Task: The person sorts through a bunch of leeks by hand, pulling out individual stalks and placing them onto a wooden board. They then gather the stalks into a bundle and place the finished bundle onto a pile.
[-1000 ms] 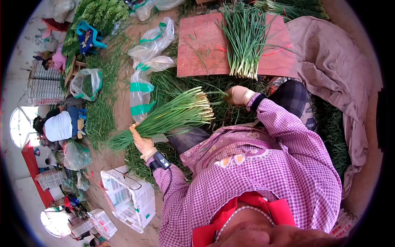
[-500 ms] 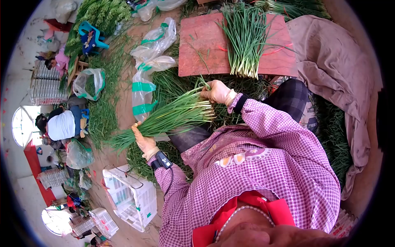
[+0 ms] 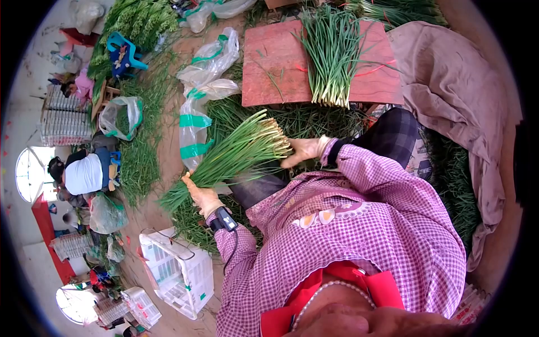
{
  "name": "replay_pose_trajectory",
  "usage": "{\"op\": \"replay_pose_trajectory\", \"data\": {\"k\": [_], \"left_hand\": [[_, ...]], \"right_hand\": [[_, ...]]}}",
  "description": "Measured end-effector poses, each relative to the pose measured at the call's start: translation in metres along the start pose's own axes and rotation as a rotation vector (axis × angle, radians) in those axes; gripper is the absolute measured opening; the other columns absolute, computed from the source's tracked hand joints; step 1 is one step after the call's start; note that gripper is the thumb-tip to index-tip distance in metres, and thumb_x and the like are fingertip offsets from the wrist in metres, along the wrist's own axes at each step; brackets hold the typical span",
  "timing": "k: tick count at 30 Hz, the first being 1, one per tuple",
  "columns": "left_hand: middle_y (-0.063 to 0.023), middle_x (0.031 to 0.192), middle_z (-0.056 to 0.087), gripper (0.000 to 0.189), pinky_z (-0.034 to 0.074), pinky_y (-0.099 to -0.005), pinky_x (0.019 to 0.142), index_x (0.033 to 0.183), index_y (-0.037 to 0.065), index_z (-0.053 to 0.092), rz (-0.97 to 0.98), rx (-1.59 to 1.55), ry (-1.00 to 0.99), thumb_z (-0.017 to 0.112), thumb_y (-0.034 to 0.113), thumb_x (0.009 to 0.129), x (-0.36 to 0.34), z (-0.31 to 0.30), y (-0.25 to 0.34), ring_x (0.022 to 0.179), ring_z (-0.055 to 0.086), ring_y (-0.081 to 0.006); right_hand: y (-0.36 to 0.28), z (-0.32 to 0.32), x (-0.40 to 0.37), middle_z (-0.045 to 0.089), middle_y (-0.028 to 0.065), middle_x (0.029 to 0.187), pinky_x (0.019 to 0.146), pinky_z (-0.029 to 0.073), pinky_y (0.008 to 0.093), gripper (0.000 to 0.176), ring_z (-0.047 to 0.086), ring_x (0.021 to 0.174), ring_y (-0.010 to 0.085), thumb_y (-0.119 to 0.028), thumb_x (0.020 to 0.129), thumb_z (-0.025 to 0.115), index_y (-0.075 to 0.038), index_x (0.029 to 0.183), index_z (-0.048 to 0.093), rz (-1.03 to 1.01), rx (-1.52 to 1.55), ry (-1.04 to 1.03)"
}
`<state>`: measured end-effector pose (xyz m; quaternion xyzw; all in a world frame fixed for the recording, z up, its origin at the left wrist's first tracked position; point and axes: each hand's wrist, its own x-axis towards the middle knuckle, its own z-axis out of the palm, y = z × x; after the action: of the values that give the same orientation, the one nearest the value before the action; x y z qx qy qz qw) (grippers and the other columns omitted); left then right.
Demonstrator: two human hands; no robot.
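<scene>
A loose bunch of chives [image 3: 241, 149] lies slanted over my lap, pale root ends up and to the right. Gloved, my left hand [image 3: 203, 197] is wrapped round its leafy lower end. My right hand [image 3: 303, 150], gloved too, rests at the root ends with its fingers stretched out, not wrapped round the stalks; whether it presses on them is hard to tell. Beyond my hands, another bunch of chives [image 3: 330, 59] lies on the red board [image 3: 269, 62], next to a red tie [image 3: 375, 68].
Loose greens [image 3: 230, 115] cover the floor around my legs. Plastic bags with green tape [image 3: 193, 132] lie to the left, above a white crate [image 3: 179, 275]. A brown cloth [image 3: 449, 73] drapes over greens at right. Another person [image 3: 84, 171] sits at far left.
My right hand has let go of the stalks near the root ends and moved down and right to the ends. The root ends have fanned and tilted upward. My left hand keeps its hold.
</scene>
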<state>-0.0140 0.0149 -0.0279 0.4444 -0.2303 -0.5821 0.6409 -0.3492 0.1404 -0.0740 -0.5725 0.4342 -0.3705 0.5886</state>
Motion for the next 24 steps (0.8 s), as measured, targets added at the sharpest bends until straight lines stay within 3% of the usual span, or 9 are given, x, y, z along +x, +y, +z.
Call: {"op": "replay_pose_trajectory", "data": {"k": [2, 4, 11, 13, 14, 16, 18, 21, 24], "left_hand": [[0.0001, 0.103, 0.060, 0.027, 0.047, -0.0414, 0.086, 0.101, 0.015, 0.055, 0.013, 0.024, -0.023, 0.056, 0.039, 0.089, 0.006, -0.005, -0.002, 0.098, 0.056, -0.0203], [0.0005, 0.105, 0.060, 0.028, 0.047, -0.0409, 0.085, 0.102, 0.015, 0.055, 0.027, 0.053, -0.041, 0.055, 0.040, 0.089, 0.006, -0.006, 0.000, 0.098, 0.056, -0.0198], [-0.0001, 0.112, 0.058, 0.032, 0.044, -0.0398, 0.087, 0.105, 0.016, 0.055, 0.063, 0.129, 0.059, 0.053, 0.043, 0.090, 0.001, -0.003, -0.003, 0.102, 0.054, -0.0190], [-0.0002, 0.112, 0.058, 0.031, 0.044, -0.0399, 0.087, 0.104, 0.016, 0.056, 0.052, 0.112, 0.050, 0.053, 0.043, 0.089, 0.003, -0.004, -0.003, 0.103, 0.054, -0.0189], [-0.0001, 0.113, 0.058, 0.032, 0.043, -0.0410, 0.088, 0.105, 0.016, 0.056, 0.056, 0.143, 0.051, 0.053, 0.044, 0.089, 0.003, -0.005, -0.001, 0.104, 0.054, -0.0188], [-0.0001, 0.113, 0.058, 0.033, 0.042, -0.0421, 0.089, 0.105, 0.016, 0.056, 0.060, 0.173, 0.046, 0.053, 0.045, 0.089, 0.006, -0.008, -0.003, 0.104, 0.053, -0.0187], [0.0005, 0.113, 0.058, 0.034, 0.040, -0.0430, 0.090, 0.105, 0.017, 0.056, 0.051, 0.116, 0.033, 0.052, 0.047, 0.088, 0.010, -0.014, -0.008, 0.104, 0.054, -0.0186], [0.0015, 0.112, 0.058, 0.036, 0.039, -0.0433, 0.090, 0.104, 0.018, 0.056, 0.069, 0.144, 0.065, 0.052, 0.049, 0.088, 0.007, -0.009, -0.012, 0.104, 0.053, -0.0180], [0.0027, 0.111, 0.059, 0.034, 0.040, -0.0400, 0.088, 0.104, 0.018, 0.057, 0.067, 0.176, 0.047, 0.052, 0.048, 0.088, 0.011, -0.010, -0.017, 0.105, 0.053, -0.0173]], "right_hand": [[-0.059, 0.028, 0.002, 0.060, 0.0048, 0.083, 0.048, 0.048, 0.0256, 0.036, 0.057, 0.065, 0.0119, -0.027, 0.082, 0.066, -0.006, 0.109, 0.053, 0.060, 0.720, 0.130], [-0.051, 0.030, 0.018, 0.055, 0.0016, 0.065, 0.039, 0.041, 0.0256, 0.014, 0.048, 0.047, 0.0109, -0.019, 0.085, 0.061, -0.006, 0.090, 0.056, 0.261, 0.731, 0.280], [-0.010, -0.010, 0.000, 0.048, -0.0011, 0.055, 0.031, 0.025, 0.0233, 0.017, 0.034, 0.034, 0.0063, -0.014, 0.083, 0.060, -0.002, 0.095, 0.058, 0.435, 0.605, 0.437], [0.035, -0.032, -0.003, 0.045, -0.0018, 0.055, 0.032, 0.023, 0.0233, 0.011, 0.036, 0.038, 0.0069, -0.012, 0.085, 0.056, -0.004, 0.091, 0.058, 0.532, 0.622, 0.587], [0.059, -0.048, -0.012, 0.056, 0.0038, 0.063, 0.040, 0.038, 0.0296, 0.023, 0.051, 0.048, 0.0150, -0.019, 0.084, 0.058, -0.001, 0.099, 0.060, 0.550, 0.408, 0.586], [0.069, -0.071, -0.026, 0.066, 0.0135, 0.082, 0.065, 0.050, 0.0370, 0.046, 0.063, 0.073, 0.0264, -0.033, 0.081, 0.062, 0.002, 0.110, 0.057, 0.578, -0.914, 0.201], [0.041, -0.062, -0.037, 0.063, 0.0204, 0.105, 0.089, 0.045, 0.0378, 0.069, 0.059, 0.101, 0.0312, -0.047, 0.075, 0.065, 0.003, 0.121, 0.051, 0.645, -0.600, 0.163], [0.007, -0.030, -0.018, 0.034, 0.0243, 0.139, 0.103, 0.035, 0.0373, 0.105, 0.040, 0.125, 0.0335, -0.059, 0.068, 0.069, 0.004, 0.139, 0.023, 0.320, -0.349, -0.082], [-0.065, 0.029, 0.005, 0.030, 0.0287, 0.139, 0.106, 0.031, 0.0407, 0.107, 0.038, 0.126, 0.0345, -0.048, 0.070, 0.074, 0.006, 0.139, 0.013, 0.200, -0.019, -0.292]]}}
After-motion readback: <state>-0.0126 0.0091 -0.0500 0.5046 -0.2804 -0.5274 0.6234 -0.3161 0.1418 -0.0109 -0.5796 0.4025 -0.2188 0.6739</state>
